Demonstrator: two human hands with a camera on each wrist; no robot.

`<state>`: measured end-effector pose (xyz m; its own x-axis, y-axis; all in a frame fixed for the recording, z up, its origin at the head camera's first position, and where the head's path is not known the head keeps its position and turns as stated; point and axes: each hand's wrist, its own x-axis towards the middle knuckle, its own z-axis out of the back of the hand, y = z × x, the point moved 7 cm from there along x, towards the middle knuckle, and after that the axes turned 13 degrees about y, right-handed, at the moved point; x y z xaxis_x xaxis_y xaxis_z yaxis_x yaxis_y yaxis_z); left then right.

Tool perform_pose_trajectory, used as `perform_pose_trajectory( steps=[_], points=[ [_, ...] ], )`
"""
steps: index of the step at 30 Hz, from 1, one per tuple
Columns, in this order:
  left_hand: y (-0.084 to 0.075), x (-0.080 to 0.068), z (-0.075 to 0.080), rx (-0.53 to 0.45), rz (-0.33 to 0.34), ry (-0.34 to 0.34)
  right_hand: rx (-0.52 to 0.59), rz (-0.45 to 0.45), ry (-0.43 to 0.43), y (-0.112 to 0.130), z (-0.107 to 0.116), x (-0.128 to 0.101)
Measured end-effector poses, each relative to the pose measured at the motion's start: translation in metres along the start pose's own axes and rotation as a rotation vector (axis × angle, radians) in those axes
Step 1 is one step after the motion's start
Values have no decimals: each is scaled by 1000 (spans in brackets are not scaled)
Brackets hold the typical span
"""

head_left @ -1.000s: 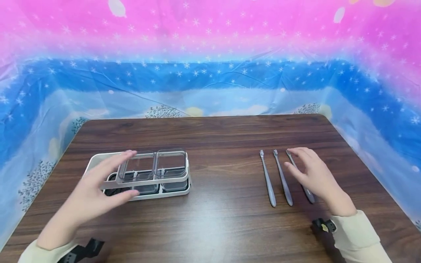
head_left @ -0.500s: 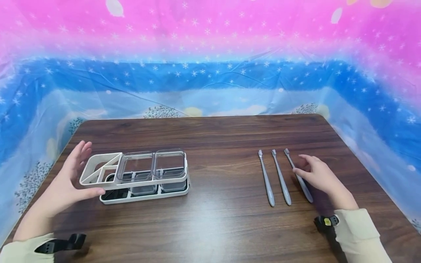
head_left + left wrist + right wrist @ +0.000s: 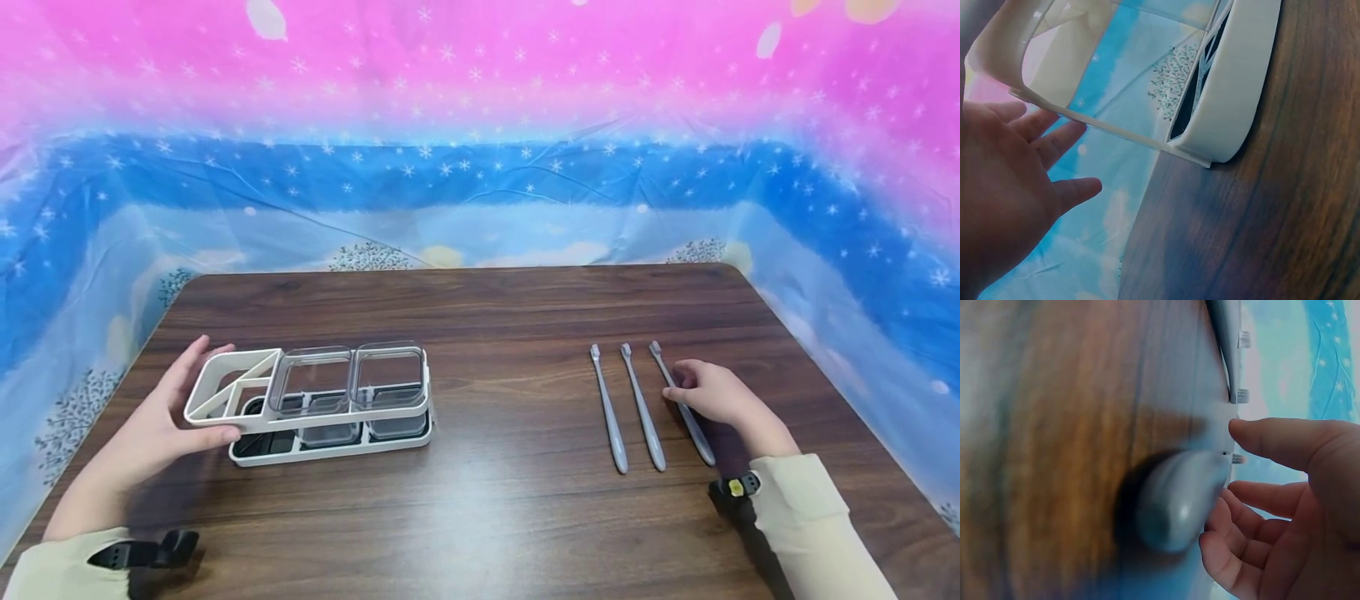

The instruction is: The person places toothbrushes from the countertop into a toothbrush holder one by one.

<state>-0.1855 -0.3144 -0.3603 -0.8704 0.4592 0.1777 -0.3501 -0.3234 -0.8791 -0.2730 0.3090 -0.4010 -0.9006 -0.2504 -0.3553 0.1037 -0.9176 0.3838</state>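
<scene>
A white two-tier toothbrush holder stands left of centre. Two clear square cups sit in it, and its left end has slanted dividers. My left hand grips that end of the upper tier, thumb at the front rail, fingers reaching behind. On the right lie grey toothbrushes: a left one, a middle one and a right one. My right hand is over the right toothbrush. In the right wrist view, its handle end looms close, and thumb and forefinger stand apart on either side of it.
The dark wood table has a rounded far edge. A pink and blue snowflake cloth hangs behind it and along both sides. A black strap is on the left wrist, another strap on the right.
My left hand has moved left from above the holder to its left end, where its fingers now close in. My right hand has come lower over the right toothbrush, its fingers more bent.
</scene>
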Motion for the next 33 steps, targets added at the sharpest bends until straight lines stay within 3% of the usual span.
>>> perform_pose_trajectory(
  steps=[5, 7, 23, 33],
  points=[
    [4, -1, 1, 92, 123, 7, -3, -28, 23, 1, -2, 3],
    [5, -1, 1, 98, 140, 4, -1, -39, 26, 1, -3, 5],
    [5, -3, 3, 103, 123, -10, -10, -50, -14, 3, 1, 11],
    [3, -2, 2, -4, 79, 7, 75, 18, -66, 23, 21, 4]
  ],
)
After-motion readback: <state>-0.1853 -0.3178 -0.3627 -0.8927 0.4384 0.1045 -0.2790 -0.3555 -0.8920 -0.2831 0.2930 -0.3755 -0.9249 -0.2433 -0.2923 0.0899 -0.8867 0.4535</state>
